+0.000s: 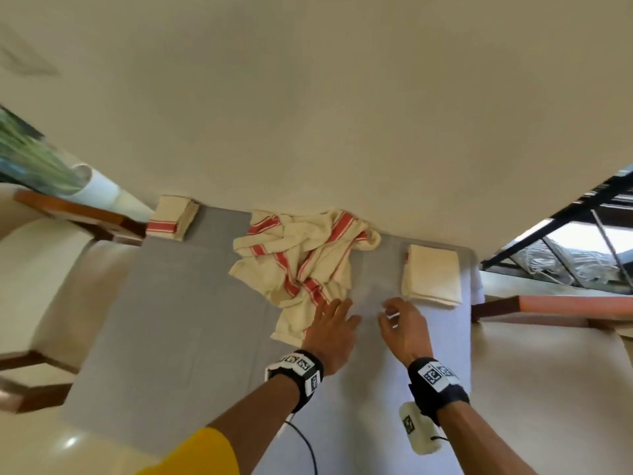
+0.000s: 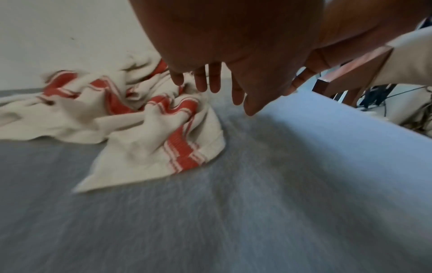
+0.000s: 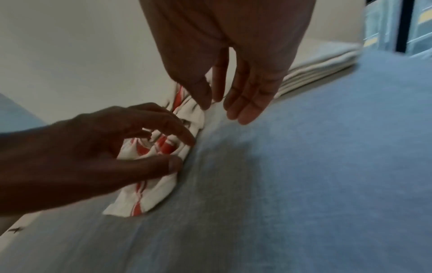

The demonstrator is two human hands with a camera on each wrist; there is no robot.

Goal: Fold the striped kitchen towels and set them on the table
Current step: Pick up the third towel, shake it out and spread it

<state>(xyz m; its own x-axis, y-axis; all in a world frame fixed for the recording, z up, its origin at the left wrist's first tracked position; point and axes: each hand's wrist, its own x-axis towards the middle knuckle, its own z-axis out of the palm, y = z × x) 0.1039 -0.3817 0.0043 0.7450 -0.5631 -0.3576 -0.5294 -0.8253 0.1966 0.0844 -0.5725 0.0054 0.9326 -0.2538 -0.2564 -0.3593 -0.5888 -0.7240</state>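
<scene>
Your left hand reaches with fingers spread, tips at the near edge of the crumpled towels, gripping nothing. Your right hand hovers loosely curled, empty. Folded towels lie right on the table; another folded stack far left.

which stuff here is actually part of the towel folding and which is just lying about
Part of the job:
- crumpled striped towels, still unfolded
- folded towel stack at far left
- folded towel stack at right
- table
- left hand, reaching at the crumpled heap
- right hand

Just lying about:
- plant in white pot
- chair
</scene>
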